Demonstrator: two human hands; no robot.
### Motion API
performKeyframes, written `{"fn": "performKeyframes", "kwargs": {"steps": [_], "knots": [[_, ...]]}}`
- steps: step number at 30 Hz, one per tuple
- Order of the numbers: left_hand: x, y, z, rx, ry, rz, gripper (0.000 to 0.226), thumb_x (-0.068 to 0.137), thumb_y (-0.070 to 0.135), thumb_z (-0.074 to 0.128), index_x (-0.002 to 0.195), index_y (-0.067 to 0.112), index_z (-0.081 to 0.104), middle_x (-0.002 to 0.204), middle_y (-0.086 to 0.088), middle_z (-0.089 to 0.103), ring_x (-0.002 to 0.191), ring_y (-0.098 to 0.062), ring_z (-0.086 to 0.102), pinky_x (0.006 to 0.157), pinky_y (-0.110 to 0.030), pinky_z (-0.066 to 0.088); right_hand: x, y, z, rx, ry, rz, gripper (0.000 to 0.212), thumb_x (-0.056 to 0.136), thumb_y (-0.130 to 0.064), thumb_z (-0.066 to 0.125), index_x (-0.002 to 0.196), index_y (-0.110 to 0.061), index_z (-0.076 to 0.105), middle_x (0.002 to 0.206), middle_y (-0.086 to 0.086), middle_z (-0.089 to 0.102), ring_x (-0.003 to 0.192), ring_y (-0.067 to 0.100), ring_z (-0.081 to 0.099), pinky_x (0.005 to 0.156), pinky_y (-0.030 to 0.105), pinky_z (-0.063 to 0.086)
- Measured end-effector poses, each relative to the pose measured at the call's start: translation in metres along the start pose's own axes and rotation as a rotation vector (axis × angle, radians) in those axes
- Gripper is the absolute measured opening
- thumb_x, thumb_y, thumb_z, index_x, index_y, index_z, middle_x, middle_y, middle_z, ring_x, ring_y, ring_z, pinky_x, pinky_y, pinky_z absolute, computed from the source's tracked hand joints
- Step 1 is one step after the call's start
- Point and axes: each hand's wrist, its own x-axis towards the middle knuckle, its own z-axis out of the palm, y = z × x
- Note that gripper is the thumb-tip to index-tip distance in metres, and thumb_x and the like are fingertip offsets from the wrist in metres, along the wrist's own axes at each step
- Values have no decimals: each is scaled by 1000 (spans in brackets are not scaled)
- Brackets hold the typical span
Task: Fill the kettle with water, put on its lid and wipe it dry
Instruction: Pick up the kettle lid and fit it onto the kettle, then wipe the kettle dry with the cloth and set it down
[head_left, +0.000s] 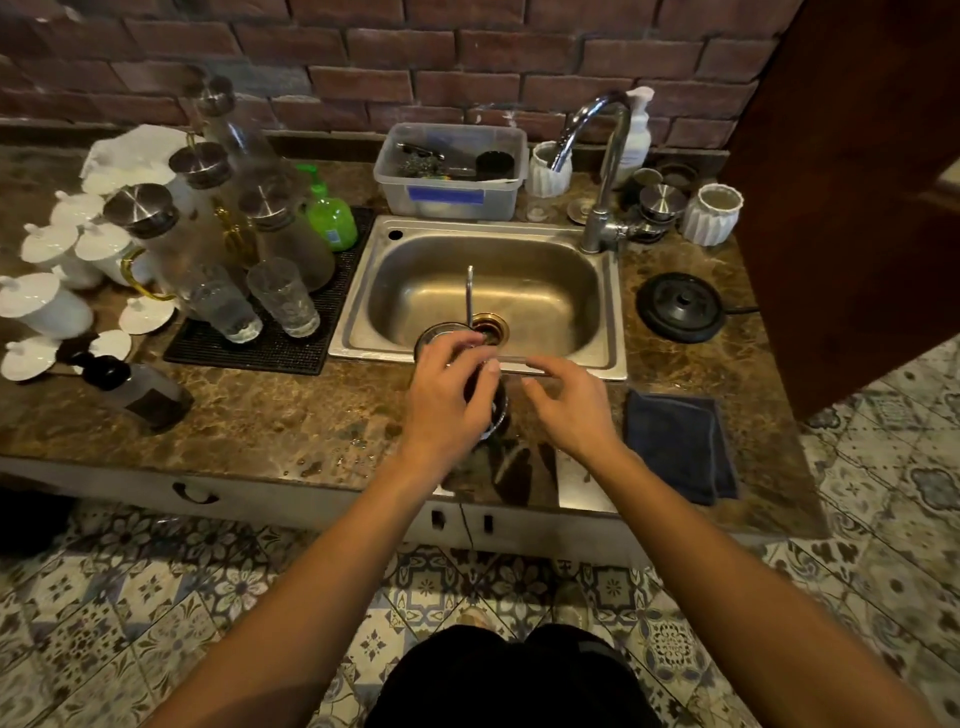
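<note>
A small steel kettle (496, 415) with a thin gooseneck spout (470, 291) stands on the wet counter at the sink's (608, 332) front edge. My left hand (449, 395) is wrapped over it from above and hides most of its body and top. I cannot tell whether a lid is on it. My right hand (569, 408) hovers just right of the kettle, fingers apart and holding nothing. A folded dark cloth (675, 441) lies on the counter to the right of my right hand. The tap (597, 135) at the sink's back right is not running.
The black kettle base (680, 306) sits right of the sink. Glass carafes and tumblers (283, 296) crowd a black mat on the left, beside white lidded cups (47, 306). A plastic tub (449, 171) stands behind the sink. Water drops lie on the counter's front edge (332, 462).
</note>
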Motion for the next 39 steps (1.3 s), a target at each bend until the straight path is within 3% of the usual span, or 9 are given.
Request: {"fn": "performKeyframes", "kwargs": {"steps": [8,14,19,22,25,28,33,36,39], "knots": [[-26,47,76,-103,-272,-22,27,95,23,62,118,12,71,117,-3,65,107,-18,63,91,-35,54,-21,74,-56,-79,-13,140,31,95,-24,65,124,-18,71,123,5,73,111,21,66,97,34,48],[-48,61,133,-45,-442,-32,26,93,24,63,114,13,71,113,-4,65,102,-22,65,87,-40,55,-43,133,-84,-161,-64,232,34,96,-24,65,128,-15,69,131,7,68,120,24,63,98,29,46],[-63,70,169,77,-626,-281,35,93,26,64,126,15,68,122,-5,67,111,-24,63,90,-34,51,-61,177,-96,-209,-123,259,29,93,-21,67,120,-16,73,122,6,71,114,22,65,98,35,50],[-71,71,185,95,-712,-457,30,92,27,64,120,16,66,103,-4,71,102,-25,65,75,-31,48,-67,194,-98,-247,-172,235,27,92,-25,65,117,-21,74,118,1,72,113,20,64,97,35,51],[-71,74,202,28,-706,-700,27,92,28,68,115,14,69,83,3,69,100,-26,67,79,-31,51,-68,202,-96,-276,-226,199,29,93,-27,64,120,-21,73,120,0,71,115,21,61,98,34,48],[-66,77,215,-28,-658,-876,20,89,30,74,102,15,70,84,-1,75,95,-24,68,80,-30,50,-67,206,-91,-259,-256,171,30,93,-29,64,121,-21,73,121,-1,70,115,22,60,97,35,47],[-60,81,228,-145,-568,-1082,18,85,23,77,69,19,69,67,-1,67,72,-25,64,67,-33,52,-65,211,-85,-225,-262,111,36,87,-35,71,119,-18,73,115,2,71,109,27,61,95,39,49],[-55,88,229,-254,-536,-1149,13,86,18,75,73,16,73,62,-4,64,56,-19,56,49,-23,40,-63,211,-83,-209,-261,97,42,82,-38,77,119,-19,73,113,5,70,106,28,61,93,40,49],[-49,95,231,-330,-506,-1195,10,85,17,74,83,8,77,63,-6,65,50,-16,53,42,-20,35,-64,211,-79,-184,-222,113,47,77,-43,81,117,-19,73,110,5,70,103,26,60,90,37,47]]}}
